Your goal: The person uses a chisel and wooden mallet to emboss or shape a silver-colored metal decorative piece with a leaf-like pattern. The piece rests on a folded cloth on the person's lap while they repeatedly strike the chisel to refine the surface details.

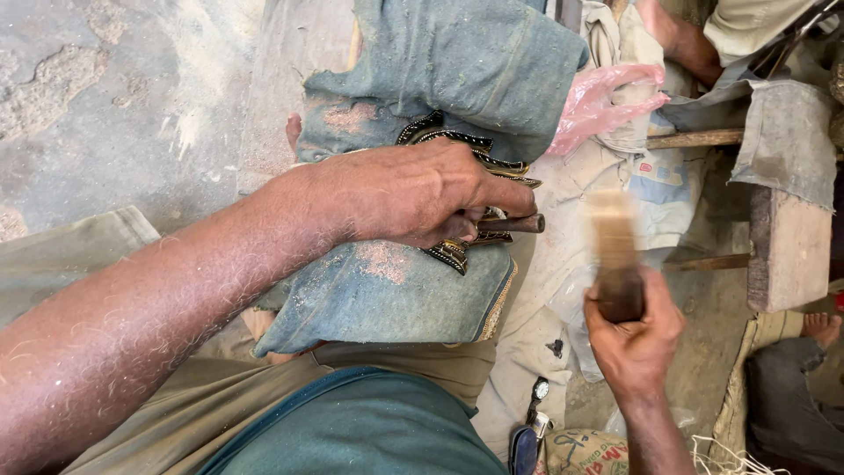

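Note:
My left hand (420, 193) is closed around a brown metal chisel (512, 223) whose blunt end sticks out to the right past my fingers. The hand presses on a dark carved piece with gold-coloured edging (457, 253) that lies on a folded blue denim cloth (396, 295) over my lap. My right hand (635, 339) grips the dark handle of a wooden mallet (615, 255). The mallet's pale head is blurred and stands upright, just right of the chisel's end and apart from it.
A pink plastic bag (598, 101) and pale cloth lie behind the work. A wooden bench (787, 251) stands at right, another person's bare foot (822, 327) beside it and their hand (690, 44) at the top. Grey concrete floor (114, 105) is at left.

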